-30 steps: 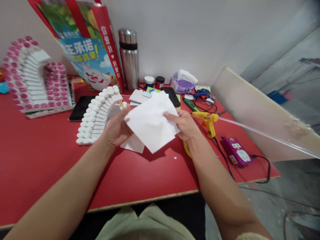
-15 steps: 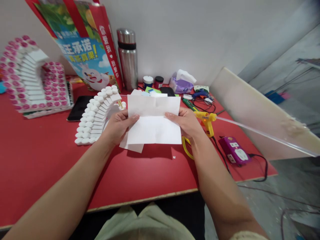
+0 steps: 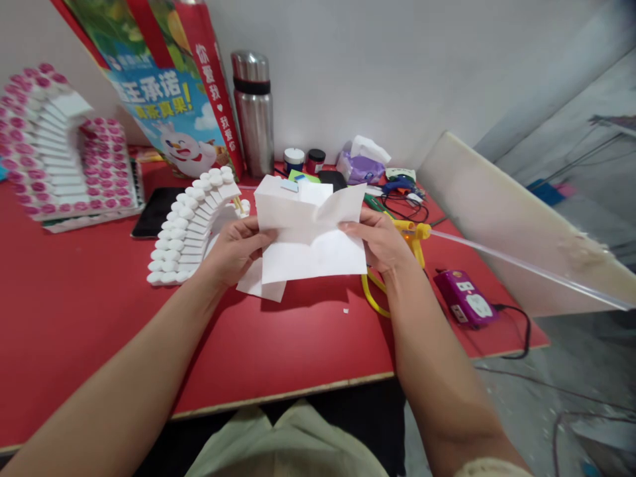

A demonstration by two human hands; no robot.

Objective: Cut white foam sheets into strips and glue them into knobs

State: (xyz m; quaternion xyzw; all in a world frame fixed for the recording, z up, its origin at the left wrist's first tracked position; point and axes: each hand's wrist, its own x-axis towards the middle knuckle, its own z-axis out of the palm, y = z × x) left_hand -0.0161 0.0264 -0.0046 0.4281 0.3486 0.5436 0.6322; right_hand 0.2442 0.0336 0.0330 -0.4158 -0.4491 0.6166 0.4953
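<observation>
While the left hand pinches one side of a white sheet, the right hand pinches the opposite side. Each thumb lies flat on the near face of the sheet and points inward, with the other fingers curled behind, mostly out of sight. Neither hand is spread; both are closed down to a thumb-and-finger grip at about the same height. The sheet is between them, in front of the person and raised over the red table, with a shadow below it. A crease crosses its middle, and its upper right corner bends upward.

Partly under the held sheet, a second piece of paper shows near the left hand. Just beyond that hand stands a curved white model edged with round white pieces. Near the right hand, a yellow glue gun is partly hidden; whether the two touch, I cannot tell. A yellow loop lies beside the right wrist, and a purple power strip sits farther right. On the table below the sheet is a small white scrap. Behind, a steel bottle stands beside a printed bag.
</observation>
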